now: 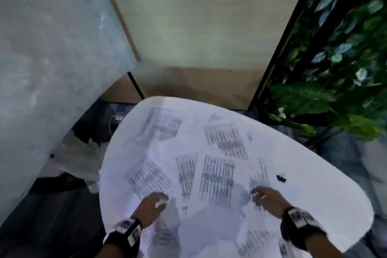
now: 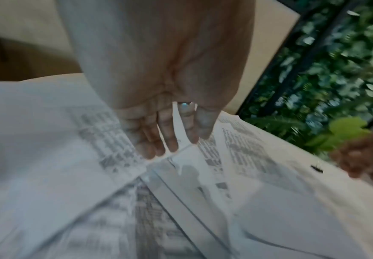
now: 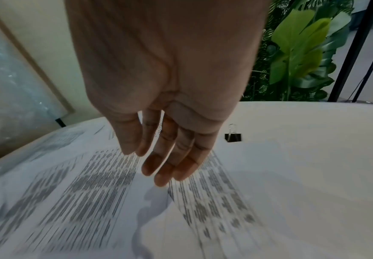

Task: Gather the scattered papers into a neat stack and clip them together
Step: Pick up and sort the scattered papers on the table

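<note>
Several printed papers (image 1: 217, 178) lie scattered and overlapping across the white table (image 1: 326, 201). My left hand (image 1: 156, 201) hovers over the sheets at the near left, fingers straight and holding nothing; in the left wrist view its fingers (image 2: 170, 138) point down at overlapping papers (image 2: 119, 133). My right hand (image 1: 261, 196) is above the sheets at the near right, fingers relaxed and empty (image 3: 170, 163). A black binder clip (image 1: 281, 178) lies on the bare table just right of the right hand, also seen as the clip (image 3: 233, 136) and clip (image 2: 316, 168).
Large green plants (image 1: 339, 90) behind a black frame stand to the right of the table. A frosted glass panel (image 1: 52, 58) is on the left, a pale wall behind. The table's edge (image 1: 102, 172) curves close on the left.
</note>
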A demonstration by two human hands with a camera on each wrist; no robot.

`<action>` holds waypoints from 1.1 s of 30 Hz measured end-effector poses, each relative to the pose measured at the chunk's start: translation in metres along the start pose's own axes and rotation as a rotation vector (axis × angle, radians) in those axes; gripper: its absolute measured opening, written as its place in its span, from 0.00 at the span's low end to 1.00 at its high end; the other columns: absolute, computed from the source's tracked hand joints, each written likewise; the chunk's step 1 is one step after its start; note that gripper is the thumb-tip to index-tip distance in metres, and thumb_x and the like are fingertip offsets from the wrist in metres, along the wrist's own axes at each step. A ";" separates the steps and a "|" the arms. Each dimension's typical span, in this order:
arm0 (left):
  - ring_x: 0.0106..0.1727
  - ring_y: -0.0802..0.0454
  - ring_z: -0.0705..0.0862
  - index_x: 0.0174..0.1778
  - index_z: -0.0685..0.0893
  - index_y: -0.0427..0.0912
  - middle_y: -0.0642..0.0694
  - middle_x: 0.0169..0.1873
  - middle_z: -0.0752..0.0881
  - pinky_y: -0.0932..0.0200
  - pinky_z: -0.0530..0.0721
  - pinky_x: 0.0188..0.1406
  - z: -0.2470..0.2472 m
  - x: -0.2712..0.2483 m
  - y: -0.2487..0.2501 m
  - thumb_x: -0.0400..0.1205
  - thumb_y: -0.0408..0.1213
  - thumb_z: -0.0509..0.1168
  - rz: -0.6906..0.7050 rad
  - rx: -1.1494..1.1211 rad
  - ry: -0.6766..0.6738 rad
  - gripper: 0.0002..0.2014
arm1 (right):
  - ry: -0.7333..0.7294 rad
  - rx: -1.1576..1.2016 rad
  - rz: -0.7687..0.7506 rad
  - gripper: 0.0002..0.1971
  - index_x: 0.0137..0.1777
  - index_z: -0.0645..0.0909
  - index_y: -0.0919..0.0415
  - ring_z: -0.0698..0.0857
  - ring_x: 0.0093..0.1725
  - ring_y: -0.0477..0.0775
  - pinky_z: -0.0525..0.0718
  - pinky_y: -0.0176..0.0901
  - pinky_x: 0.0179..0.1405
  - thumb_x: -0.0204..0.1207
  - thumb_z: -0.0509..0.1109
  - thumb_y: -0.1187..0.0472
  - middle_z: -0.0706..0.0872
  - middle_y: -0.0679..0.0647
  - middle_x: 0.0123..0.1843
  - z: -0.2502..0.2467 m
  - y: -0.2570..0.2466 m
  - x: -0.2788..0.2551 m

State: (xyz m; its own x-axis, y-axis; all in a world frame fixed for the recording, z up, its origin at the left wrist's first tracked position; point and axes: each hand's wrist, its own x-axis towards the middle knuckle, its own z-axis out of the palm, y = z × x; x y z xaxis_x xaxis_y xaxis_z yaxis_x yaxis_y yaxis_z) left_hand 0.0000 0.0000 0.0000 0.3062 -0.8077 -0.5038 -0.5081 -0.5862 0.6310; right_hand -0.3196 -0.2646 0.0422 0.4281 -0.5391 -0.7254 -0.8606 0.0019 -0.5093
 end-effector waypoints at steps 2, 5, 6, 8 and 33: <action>0.76 0.43 0.75 0.62 0.81 0.72 0.42 0.71 0.79 0.52 0.68 0.79 -0.007 0.043 -0.012 0.78 0.53 0.61 -0.010 0.153 0.044 0.17 | 0.052 -0.119 -0.015 0.06 0.52 0.85 0.56 0.86 0.52 0.58 0.75 0.37 0.45 0.78 0.68 0.64 0.88 0.55 0.50 0.009 0.003 0.045; 0.86 0.30 0.53 0.85 0.64 0.48 0.37 0.87 0.51 0.35 0.57 0.82 -0.042 0.092 -0.009 0.84 0.61 0.56 -0.163 0.482 0.162 0.35 | 0.184 -0.211 -0.047 0.18 0.66 0.80 0.57 0.80 0.65 0.58 0.75 0.41 0.61 0.77 0.73 0.54 0.78 0.62 0.69 0.007 -0.009 0.088; 0.86 0.26 0.46 0.88 0.53 0.50 0.39 0.88 0.42 0.29 0.53 0.81 -0.041 0.100 -0.012 0.84 0.62 0.56 -0.268 0.561 0.173 0.38 | 0.228 -0.282 -0.026 0.28 0.71 0.75 0.56 0.75 0.71 0.62 0.73 0.45 0.69 0.73 0.75 0.49 0.71 0.63 0.73 0.016 -0.010 0.097; 0.84 0.20 0.41 0.88 0.42 0.53 0.40 0.87 0.35 0.21 0.49 0.78 -0.047 0.112 -0.021 0.82 0.67 0.54 -0.448 0.543 0.131 0.43 | 0.298 -0.333 0.062 0.44 0.77 0.66 0.56 0.67 0.76 0.68 0.69 0.54 0.74 0.65 0.80 0.41 0.63 0.65 0.75 0.029 -0.014 0.108; 0.65 0.29 0.83 0.64 0.78 0.32 0.30 0.62 0.86 0.33 0.80 0.66 0.022 0.088 -0.019 0.77 0.72 0.58 -0.172 0.581 0.234 0.43 | 0.554 -0.143 -0.212 0.55 0.82 0.56 0.72 0.67 0.80 0.69 0.67 0.51 0.77 0.66 0.80 0.40 0.65 0.71 0.81 0.127 -0.082 0.112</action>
State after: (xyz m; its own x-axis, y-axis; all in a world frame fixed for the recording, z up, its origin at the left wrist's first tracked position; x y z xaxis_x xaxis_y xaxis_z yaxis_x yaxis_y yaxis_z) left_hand 0.0192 -0.0584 -0.0694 0.5561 -0.7362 -0.3858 -0.7689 -0.6319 0.0975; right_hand -0.1658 -0.2181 -0.0562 0.4198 -0.8735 -0.2466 -0.8175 -0.2459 -0.5208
